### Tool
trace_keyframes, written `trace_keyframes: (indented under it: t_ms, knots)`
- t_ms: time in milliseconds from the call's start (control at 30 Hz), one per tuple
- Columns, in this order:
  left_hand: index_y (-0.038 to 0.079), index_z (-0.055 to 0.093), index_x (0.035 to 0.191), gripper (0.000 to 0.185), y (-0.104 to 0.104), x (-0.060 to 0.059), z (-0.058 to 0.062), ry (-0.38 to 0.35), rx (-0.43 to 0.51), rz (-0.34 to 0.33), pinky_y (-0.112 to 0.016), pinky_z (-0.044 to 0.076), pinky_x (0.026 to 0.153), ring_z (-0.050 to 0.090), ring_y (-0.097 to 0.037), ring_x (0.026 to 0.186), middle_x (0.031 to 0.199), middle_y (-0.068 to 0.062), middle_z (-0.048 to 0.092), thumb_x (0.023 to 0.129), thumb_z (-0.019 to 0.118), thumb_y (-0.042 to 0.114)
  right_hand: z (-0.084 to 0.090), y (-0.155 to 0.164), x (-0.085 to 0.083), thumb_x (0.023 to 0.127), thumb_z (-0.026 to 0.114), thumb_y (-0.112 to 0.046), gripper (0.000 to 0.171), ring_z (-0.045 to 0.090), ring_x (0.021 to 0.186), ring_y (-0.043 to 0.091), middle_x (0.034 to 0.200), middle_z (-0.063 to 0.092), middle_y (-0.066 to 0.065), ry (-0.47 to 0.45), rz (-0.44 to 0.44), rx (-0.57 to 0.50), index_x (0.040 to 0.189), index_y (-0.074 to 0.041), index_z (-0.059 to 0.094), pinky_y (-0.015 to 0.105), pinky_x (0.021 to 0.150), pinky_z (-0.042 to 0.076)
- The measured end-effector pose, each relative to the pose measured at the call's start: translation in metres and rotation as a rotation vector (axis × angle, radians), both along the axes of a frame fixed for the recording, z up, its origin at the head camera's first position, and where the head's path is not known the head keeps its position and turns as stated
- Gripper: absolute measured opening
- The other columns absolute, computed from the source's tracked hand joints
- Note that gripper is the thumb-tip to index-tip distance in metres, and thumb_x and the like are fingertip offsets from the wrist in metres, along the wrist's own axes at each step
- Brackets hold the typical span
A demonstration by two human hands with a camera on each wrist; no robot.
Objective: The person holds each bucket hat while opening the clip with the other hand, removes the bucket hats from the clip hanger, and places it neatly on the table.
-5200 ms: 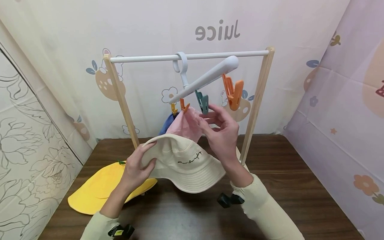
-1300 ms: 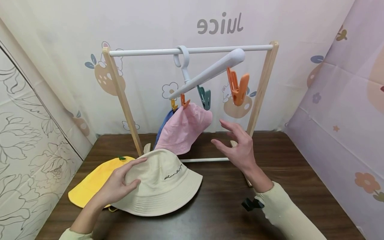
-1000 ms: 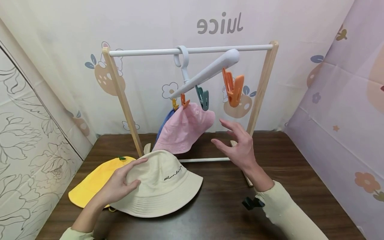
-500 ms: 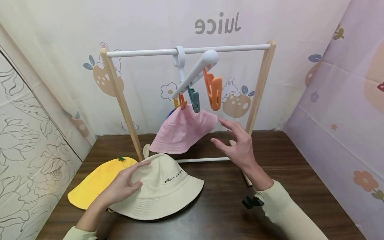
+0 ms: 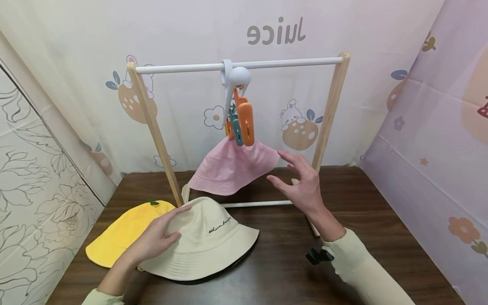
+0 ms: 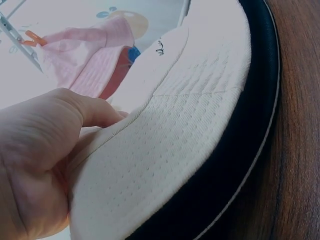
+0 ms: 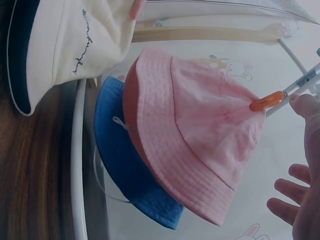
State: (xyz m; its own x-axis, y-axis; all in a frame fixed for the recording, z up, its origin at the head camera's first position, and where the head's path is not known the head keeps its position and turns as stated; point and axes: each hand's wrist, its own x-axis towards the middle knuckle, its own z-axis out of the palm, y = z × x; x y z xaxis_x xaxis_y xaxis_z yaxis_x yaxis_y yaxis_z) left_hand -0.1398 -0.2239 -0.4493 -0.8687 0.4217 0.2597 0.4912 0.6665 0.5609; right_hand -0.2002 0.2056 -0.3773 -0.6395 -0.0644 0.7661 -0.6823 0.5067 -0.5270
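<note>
Rests left hand (image 5: 156,237) on crown of cream bucket hat (image 5: 211,250), grip relaxed, thumb and fingers apart on the cloth. Find cream bucket hat at front of desk (image 5: 366,220), left of center, black script on crown toward camera. Note dark layer (image 6: 240,165) with pale stitched edge under its brim; can't tell if own underside or separate piece.

Holds right hand (image 5: 303,184) in the air at right of pink bucket hat (image 5: 228,171), grip wide, thumb well apart from fingers. Looks just beside pink brim in head view, apart from it in right wrist view.

Has pink bucket hat hanging by crown from orange clothespin (image 7: 267,101), with blue hat (image 7: 131,172) behind it, white cord loop visible in right wrist view.

Has white hanger (image 5: 239,77) hooked over white rod (image 5: 297,64) between wooden posts (image 5: 331,110), seen nearly end-on. Shows teal clothespin (image 5: 236,128) and nearer orange clip (image 5: 246,123) below it, lined up in front of pink crown.

Shows green-leafed yellow hat (image 5: 122,233) at left, partly behind cream bucket hat and left arm. Wears pale sleeves (image 5: 366,275), black device (image 5: 318,256) at right cuff. Backs onto printed curtain (image 5: 183,29) with mirrored "Juice" lettering.
</note>
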Motion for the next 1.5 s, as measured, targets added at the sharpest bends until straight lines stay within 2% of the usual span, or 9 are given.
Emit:
trace_keyframes:
  t_ms: [133,267,533,800,1000,1067,1267,1333,1500]
  knots:
    - [0.016,0.059,0.162,0.078,-0.0002,0.001,-0.0006,-0.01,-0.017,0.017,-0.039,0.059,0.113,0.067,-0.028,0.142,0.163,-0.007,0.067,0.092,0.083,-0.008,-0.0017,0.0,-0.0005,0.08,0.1,-0.005,0.073,0.064,0.137,-0.005,0.145,0.076,0.013,0.003,0.007,-0.01,0.148,-0.011,0.073,0.008,0.111,0.05]
    - [0.016,0.058,0.162,0.077,-0.001,0.0021,-0.0015,-0.019,-0.031,0.03,-0.052,0.057,0.118,0.063,-0.037,0.15,0.165,-0.007,0.065,0.093,0.084,-0.006,-0.0023,-0.0004,-0.0008,0.08,0.1,-0.005,0.072,0.063,0.136,-0.005,0.144,0.077,0.013,0.008,0.009,-0.014,0.147,-0.011,0.074,0.008,0.11,0.05]
    - [0.016,0.059,0.162,0.076,-0.003,0.0029,-0.0006,-0.009,-0.03,0.028,-0.052,0.057,0.115,0.066,-0.034,0.143,0.158,-0.008,0.068,0.092,0.086,-0.002,-0.0015,-0.0013,-0.0017,0.08,0.099,-0.005,0.072,0.064,0.135,-0.003,0.143,0.077,0.015,0.019,0.005,-0.009,0.147,-0.008,0.073,0.008,0.111,0.05]
    - [0.017,0.061,0.16,0.071,-0.0036,0.0039,-0.0005,-0.059,-0.045,0.066,-0.049,0.058,0.115,0.065,-0.03,0.143,0.157,-0.006,0.067,0.094,0.086,0.002,-0.0014,-0.002,-0.0026,0.081,0.099,-0.005,0.072,0.061,0.136,-0.008,0.144,0.077,0.015,0.018,0.008,-0.009,0.148,-0.01,0.073,0.008,0.111,0.05]
    - [0.017,0.063,0.158,0.066,-0.0026,0.0046,0.0019,-0.067,-0.029,0.081,-0.052,0.058,0.11,0.068,-0.034,0.14,0.155,-0.009,0.068,0.097,0.086,0.008,-0.0005,-0.0036,-0.0042,0.081,0.098,-0.005,0.07,0.064,0.138,0.001,0.145,0.076,0.016,0.017,0.035,-0.001,0.147,-0.006,0.072,0.009,0.113,0.05]
    - [0.017,0.063,0.158,0.065,-0.0023,0.0048,0.0024,-0.076,-0.028,0.09,-0.054,0.059,0.109,0.067,-0.035,0.141,0.155,-0.01,0.068,0.098,0.086,0.01,0.0003,-0.0039,-0.0046,0.082,0.098,-0.006,0.071,0.065,0.139,0.004,0.145,0.076,0.014,0.012,0.031,0.004,0.147,-0.008,0.073,0.015,0.115,0.053]
    - [0.016,0.064,0.157,0.062,-0.0011,0.0035,0.0038,-0.091,-0.022,0.115,-0.064,0.058,0.112,0.066,-0.041,0.144,0.155,-0.013,0.068,0.099,0.084,0.01,0.0029,-0.0041,-0.0067,0.082,0.098,-0.006,0.072,0.068,0.139,0.014,0.145,0.076,0.013,0.014,0.022,0.011,0.149,-0.012,0.072,0.059,0.112,0.061]
    - [0.015,0.064,0.156,0.06,-0.0007,0.0026,0.0045,-0.087,-0.017,0.12,-0.066,0.058,0.112,0.065,-0.042,0.144,0.155,-0.014,0.068,0.1,0.084,0.009,0.0037,-0.0043,-0.0075,0.082,0.098,-0.007,0.072,0.068,0.139,0.018,0.145,0.077,0.013,0.017,0.021,0.013,0.149,-0.013,0.072,0.054,0.113,0.062]
    - [0.012,0.064,0.155,0.06,0.0,0.0,0.0067,-0.065,0.002,0.116,-0.064,0.061,0.107,0.069,-0.041,0.137,0.153,-0.016,0.069,0.099,0.084,0.007,0.0056,-0.0053,-0.0086,0.082,0.098,-0.007,0.072,0.069,0.14,0.027,0.146,0.076,0.014,0.024,0.024,0.018,0.149,-0.011,0.072,0.02,0.117,0.054]
